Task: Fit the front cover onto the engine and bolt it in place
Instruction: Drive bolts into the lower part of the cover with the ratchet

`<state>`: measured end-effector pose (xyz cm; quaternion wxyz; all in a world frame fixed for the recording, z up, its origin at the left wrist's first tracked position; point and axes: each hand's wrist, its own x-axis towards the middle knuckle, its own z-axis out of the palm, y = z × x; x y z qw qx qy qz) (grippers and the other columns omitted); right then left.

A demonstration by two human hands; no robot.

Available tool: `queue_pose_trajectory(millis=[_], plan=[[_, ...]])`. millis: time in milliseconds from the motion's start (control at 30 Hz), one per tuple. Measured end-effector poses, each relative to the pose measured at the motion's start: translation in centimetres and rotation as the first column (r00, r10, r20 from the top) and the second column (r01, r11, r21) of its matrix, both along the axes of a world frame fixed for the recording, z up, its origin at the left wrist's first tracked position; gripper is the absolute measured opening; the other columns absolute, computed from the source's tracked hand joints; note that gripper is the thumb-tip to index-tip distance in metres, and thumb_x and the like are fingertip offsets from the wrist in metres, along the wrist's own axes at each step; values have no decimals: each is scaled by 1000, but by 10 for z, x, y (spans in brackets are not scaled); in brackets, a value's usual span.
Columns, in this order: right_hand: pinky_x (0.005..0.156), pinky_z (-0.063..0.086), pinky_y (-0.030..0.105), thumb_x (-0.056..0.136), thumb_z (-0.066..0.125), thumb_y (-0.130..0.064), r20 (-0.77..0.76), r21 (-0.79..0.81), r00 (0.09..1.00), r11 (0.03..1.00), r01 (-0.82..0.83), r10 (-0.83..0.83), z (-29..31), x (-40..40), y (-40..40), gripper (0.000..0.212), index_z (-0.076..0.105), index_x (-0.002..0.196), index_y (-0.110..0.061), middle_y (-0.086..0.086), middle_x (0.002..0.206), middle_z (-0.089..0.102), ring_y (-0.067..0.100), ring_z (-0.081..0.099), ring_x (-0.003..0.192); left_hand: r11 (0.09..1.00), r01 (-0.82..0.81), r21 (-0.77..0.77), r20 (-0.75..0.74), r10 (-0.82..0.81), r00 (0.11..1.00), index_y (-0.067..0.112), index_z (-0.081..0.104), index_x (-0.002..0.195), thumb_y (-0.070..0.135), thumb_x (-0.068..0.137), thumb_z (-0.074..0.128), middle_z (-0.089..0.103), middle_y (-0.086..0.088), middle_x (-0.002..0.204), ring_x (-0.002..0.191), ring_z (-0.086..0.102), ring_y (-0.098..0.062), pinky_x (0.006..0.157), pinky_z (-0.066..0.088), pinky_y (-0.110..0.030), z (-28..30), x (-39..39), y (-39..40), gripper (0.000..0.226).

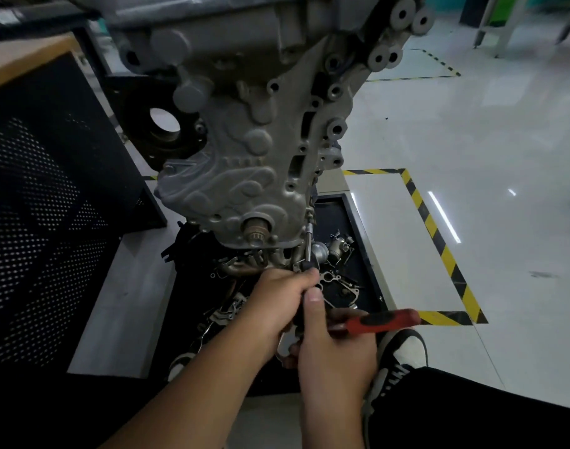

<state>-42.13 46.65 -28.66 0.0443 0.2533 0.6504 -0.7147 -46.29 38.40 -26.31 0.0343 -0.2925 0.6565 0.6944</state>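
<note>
The grey cast front cover (241, 163) sits against the engine (232, 37), which hangs above the floor. The crankshaft end (256, 230) pokes out through its lower hole. A ratchet wrench with a red and black handle (377, 320) carries a thin extension bar (309, 236) that reaches up to the cover's lower right edge. My left hand (277, 303) grips the ratchet head at the base of the bar. My right hand (334, 348) holds the handle close to the head, thumb pointing up.
A black tray (363, 241) on the floor under the engine holds several loose metal parts. A black perforated cabinet (44, 205) stands at the left. Yellow-black tape (439, 241) marks the glossy floor. My shoe (403, 351) and dark trouser leg lie at the lower right.
</note>
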Motion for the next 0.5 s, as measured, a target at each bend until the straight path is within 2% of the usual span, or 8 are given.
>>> queue_pose_trajectory(millis=[67, 133, 200, 267, 300, 367, 433, 500], plan=[[64, 63, 49, 84, 73, -50, -54, -58, 994, 994, 92, -95, -1, 14, -7, 29, 70, 86, -21, 2, 72, 75, 22, 74, 64, 999, -29, -34, -11, 29, 1000, 11, 69, 63, 33, 91, 73, 61, -1, 54, 48, 57, -16, 56, 44, -24, -4, -1, 2, 35], [50, 60, 38, 96, 68, -29, 92, -363, 983, 914, 179, -156, 3, 18, -5, 22, 69, 92, -7, 11, 64, 71, 21, 68, 52, 998, -25, 63, 26, 24, 999, 15, 71, 62, 40, 86, 76, 60, -1, 52, 40, 54, -17, 45, 40, -20, -5, 0, 1, 35], [37, 48, 23, 99, 62, -20, 298, -755, 953, 600, 265, -47, 11, 10, 8, 23, 63, 99, 4, 15, 60, 62, 13, 55, 39, 977, 85, 195, 79, -102, 992, 20, 73, 67, 50, 81, 78, 59, 2, 54, 38, 49, -14, 39, 34, -17, -4, 2, -1, 33], [32, 40, 15, 91, 60, -15, 396, -904, 914, 209, 372, 85, 19, 2, 20, 21, 61, 101, 4, 14, 62, 60, 7, 48, 34, 935, 183, 304, 67, -212, 975, 19, 74, 71, 52, 87, 71, 56, 5, 53, 35, 40, -8, 35, 28, -16, -5, 2, -5, 37], [32, 41, 14, 88, 61, -13, 387, -914, 917, 172, 369, 93, 20, 1, 21, 20, 61, 99, 4, 14, 64, 60, 7, 48, 35, 926, 186, 328, 54, -215, 975, 17, 74, 71, 48, 91, 67, 55, 5, 51, 34, 37, -7, 34, 26, -15, -5, 2, -7, 38], [38, 48, 18, 94, 64, -12, 292, -847, 956, 464, 260, -2, 20, 6, 15, 17, 63, 91, 4, 12, 61, 63, 10, 54, 39, 940, 152, 305, 38, -171, 985, 13, 71, 71, 43, 94, 65, 56, 3, 50, 32, 42, -7, 35, 30, -13, -8, 0, -9, 39], [45, 55, 26, 96, 69, -12, 58, -428, 990, 893, 140, -128, 9, 14, 8, 13, 68, 86, -4, 8, 62, 69, 16, 65, 48, 966, 109, 236, 51, -124, 991, 13, 70, 78, 47, 89, 71, 64, -2, 59, 43, 57, -13, 40, 38, -16, -13, 0, -7, 36], [53, 59, 34, 91, 75, -15, -207, 84, 977, 994, 68, -49, -1, 21, 2, 12, 70, 81, -21, 3, 67, 73, 16, 71, 59, 977, 66, 205, 51, -78, 996, 12, 72, 89, 53, 76, 78, 74, -8, 80, 71, 72, -29, 54, 51, -29, -15, 0, -4, 43]])
